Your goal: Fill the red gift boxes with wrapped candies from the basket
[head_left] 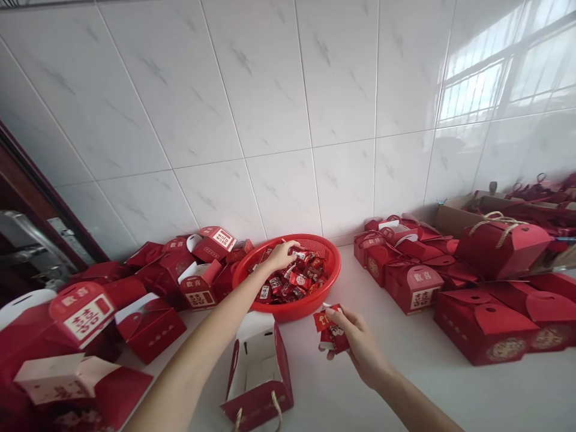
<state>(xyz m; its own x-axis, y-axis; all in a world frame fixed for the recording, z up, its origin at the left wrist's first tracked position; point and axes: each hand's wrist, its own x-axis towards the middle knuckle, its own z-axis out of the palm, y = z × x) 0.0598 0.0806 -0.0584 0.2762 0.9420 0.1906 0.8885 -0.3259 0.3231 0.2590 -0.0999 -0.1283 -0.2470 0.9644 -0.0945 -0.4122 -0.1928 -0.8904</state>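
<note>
My left hand (282, 255) reaches into a red plastic basket (288, 311) heaped with small red wrapped candies (283, 289). Its fingers are closed at the top of the pile on a wrapped candy (300, 255), partly hidden by the hand. To the right of the basket, my right hand (355, 336) holds several red wrapped candies (332, 330) between thumb and fingers, above the white counter. Below my hands stands an open red gift box (285, 366) with rope handles and a pale inside; nothing shows in the visible part of it.
Red gift boxes (153, 330) crowd the counter's left side, some with open flaps. Closed red boxes (486, 324) stand at the right, with a cardboard carton (459, 213) behind them. White wall tiles (279, 120) rise at the back of the counter (405, 384).
</note>
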